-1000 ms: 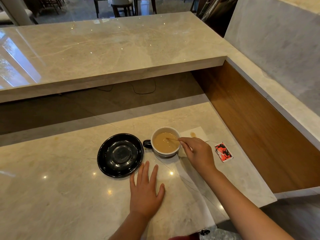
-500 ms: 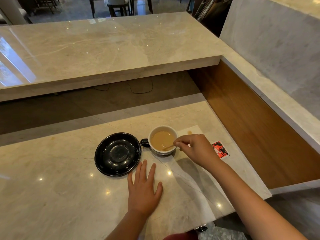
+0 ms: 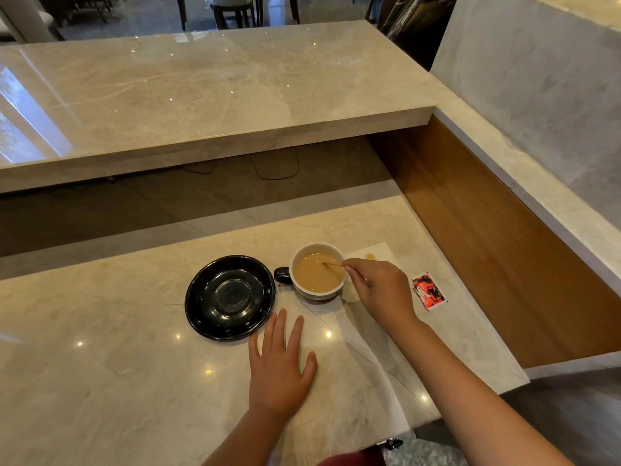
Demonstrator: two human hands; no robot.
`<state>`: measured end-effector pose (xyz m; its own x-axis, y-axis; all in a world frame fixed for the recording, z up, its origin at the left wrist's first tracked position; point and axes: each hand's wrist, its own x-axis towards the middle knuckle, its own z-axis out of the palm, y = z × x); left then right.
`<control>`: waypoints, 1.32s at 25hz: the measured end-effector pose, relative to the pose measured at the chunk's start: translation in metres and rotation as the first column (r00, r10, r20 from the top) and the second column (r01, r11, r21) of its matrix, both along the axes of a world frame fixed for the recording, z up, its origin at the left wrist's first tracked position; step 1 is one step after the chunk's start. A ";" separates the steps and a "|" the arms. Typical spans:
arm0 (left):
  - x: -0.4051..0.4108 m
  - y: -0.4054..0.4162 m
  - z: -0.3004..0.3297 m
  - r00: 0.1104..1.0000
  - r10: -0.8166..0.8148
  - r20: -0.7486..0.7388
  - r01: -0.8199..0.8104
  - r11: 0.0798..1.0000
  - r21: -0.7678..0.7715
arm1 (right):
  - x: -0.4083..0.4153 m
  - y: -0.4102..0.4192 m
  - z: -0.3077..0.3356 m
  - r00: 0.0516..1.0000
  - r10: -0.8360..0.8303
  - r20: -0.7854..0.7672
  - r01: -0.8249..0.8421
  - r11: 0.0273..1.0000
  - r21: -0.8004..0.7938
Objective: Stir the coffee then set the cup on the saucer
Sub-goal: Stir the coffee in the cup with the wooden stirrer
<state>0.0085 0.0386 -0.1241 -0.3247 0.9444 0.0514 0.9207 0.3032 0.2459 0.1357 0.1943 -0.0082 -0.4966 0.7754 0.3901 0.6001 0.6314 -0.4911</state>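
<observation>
A cup (image 3: 336,290) with a white inside and a dark handle on its left stands on the marble counter, full of light brown coffee. My right hand (image 3: 379,290) pinches a thin wooden stir stick (image 3: 331,264) whose tip dips into the coffee. Just left of the cup lies an empty black saucer (image 3: 230,297). My left hand (image 3: 280,368) rests flat on the counter, fingers spread, in front of the saucer and cup, touching neither.
A white napkin (image 3: 379,253) with a brown stain lies behind my right hand. A red sachet (image 3: 429,290) lies to its right. A raised marble ledge (image 3: 201,95) runs behind, a wooden panel (image 3: 487,237) on the right. The counter's edge is near me.
The stick's tip has swept around inside the cup, from the far side to the near right side and back to the far middle. My left hand has stayed flat in place.
</observation>
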 end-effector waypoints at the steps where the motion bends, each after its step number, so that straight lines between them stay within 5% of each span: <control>1: 0.000 0.000 0.000 1.000 0.001 0.000 -0.001 1.000 0.000 | 0.003 0.000 0.003 0.999 0.020 0.036 -0.021 0.999 0.043; 5: 0.001 0.000 0.001 1.000 0.013 0.001 -0.013 1.000 0.000 | 0.010 0.004 0.017 0.979 0.080 0.186 -0.092 0.994 0.058; 9: 0.001 0.000 0.002 1.000 0.012 -0.005 -0.012 1.000 -0.005 | 0.006 0.005 0.030 0.947 0.110 0.303 -0.072 0.988 -0.134; 16: 0.000 0.000 0.000 1.000 0.010 -0.004 -0.010 1.000 -0.007 | -0.001 -0.002 0.021 0.992 0.122 -0.015 -0.116 0.889 -0.444; 20: 0.000 0.000 0.000 1.000 0.007 -0.002 -0.007 1.000 -0.011 | -0.007 -0.008 0.002 0.992 0.090 -0.087 -0.112 0.949 -0.296; 25: 0.000 0.000 0.000 1.000 0.006 0.000 -0.006 1.000 -0.011 | -0.004 -0.002 -0.005 0.994 0.101 0.035 -0.103 0.993 0.052; 33: 0.000 0.000 0.001 1.000 0.000 -0.004 0.000 1.000 -0.009 | 0.011 0.002 0.011 0.981 0.087 0.173 -0.105 0.990 0.097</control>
